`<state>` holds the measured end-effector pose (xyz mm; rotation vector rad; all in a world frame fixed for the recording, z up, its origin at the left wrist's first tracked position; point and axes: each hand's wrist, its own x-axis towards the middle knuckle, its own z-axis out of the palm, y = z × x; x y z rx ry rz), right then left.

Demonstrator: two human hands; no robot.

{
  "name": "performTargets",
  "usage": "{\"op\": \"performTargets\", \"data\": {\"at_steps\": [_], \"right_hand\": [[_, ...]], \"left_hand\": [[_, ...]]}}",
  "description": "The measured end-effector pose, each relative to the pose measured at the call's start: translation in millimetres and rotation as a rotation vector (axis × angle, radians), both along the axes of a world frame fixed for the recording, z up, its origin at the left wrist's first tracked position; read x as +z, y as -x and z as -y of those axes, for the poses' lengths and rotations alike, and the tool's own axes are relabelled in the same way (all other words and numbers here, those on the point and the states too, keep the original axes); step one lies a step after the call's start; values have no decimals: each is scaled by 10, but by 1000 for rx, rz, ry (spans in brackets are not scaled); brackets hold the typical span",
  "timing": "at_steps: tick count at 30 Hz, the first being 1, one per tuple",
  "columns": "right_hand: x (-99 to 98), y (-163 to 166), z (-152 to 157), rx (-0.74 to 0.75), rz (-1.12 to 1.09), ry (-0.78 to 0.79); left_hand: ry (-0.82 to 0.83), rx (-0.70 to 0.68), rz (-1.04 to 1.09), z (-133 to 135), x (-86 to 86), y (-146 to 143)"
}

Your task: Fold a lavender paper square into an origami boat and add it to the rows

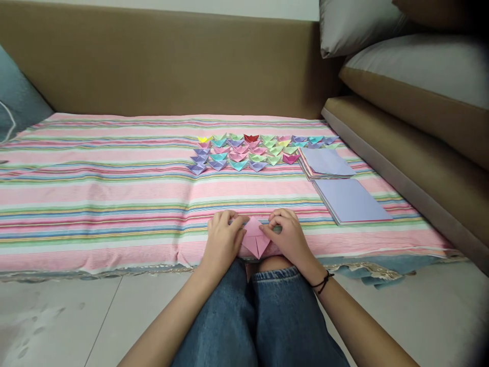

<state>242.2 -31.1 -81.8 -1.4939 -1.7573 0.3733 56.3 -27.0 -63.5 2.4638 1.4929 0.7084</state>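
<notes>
A pink sheet of origami paper [256,244], folded into a small diamond with creases and a slit down its lower half, is held between my hands above my knees. My left hand [226,232] pinches its left corner between thumb and fingers. On the other side, my right hand [286,232] grips the right corner with thumb and forefinger, its other fingers curled. Beyond the hands, several rows of folded paper boats [238,156] in purple, green, pink, blue, yellow and red stand on the striped cloth [114,196].
Two stacks of square paper lie to the right: a farther stack [328,162] and a nearer stack [351,201], both lilac on top. Cushions [416,76] are piled along the right side. A brown backrest [171,61] closes off the back. Pale floor tiles [95,306] lie below the cloth's front edge.
</notes>
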Motion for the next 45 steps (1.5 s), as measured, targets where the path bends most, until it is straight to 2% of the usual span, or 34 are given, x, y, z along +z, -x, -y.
{"op": "performTargets", "data": {"at_steps": [4,22,28,33,39,45], "right_hand": [[-18,-18,-8,7,4,-31],[-15,16,-5,1,83,-14],[33,60,-39,-55,78,63],[103,-86,-115,69,-37,203],[223,-259,-130,225,-115,249],[251,-245,-70,344,-208,141]], "left_hand": [[-22,-79,-2,-18,-53,-10],[44,-13,-23,-23,-29,-45],[41,-8,-19,-22,-27,-50],[40,-2,-30,-15,-12,-59],[40,5,-39,-6,-9,-61],[47,10,-27,-17,-17,-58]]}}
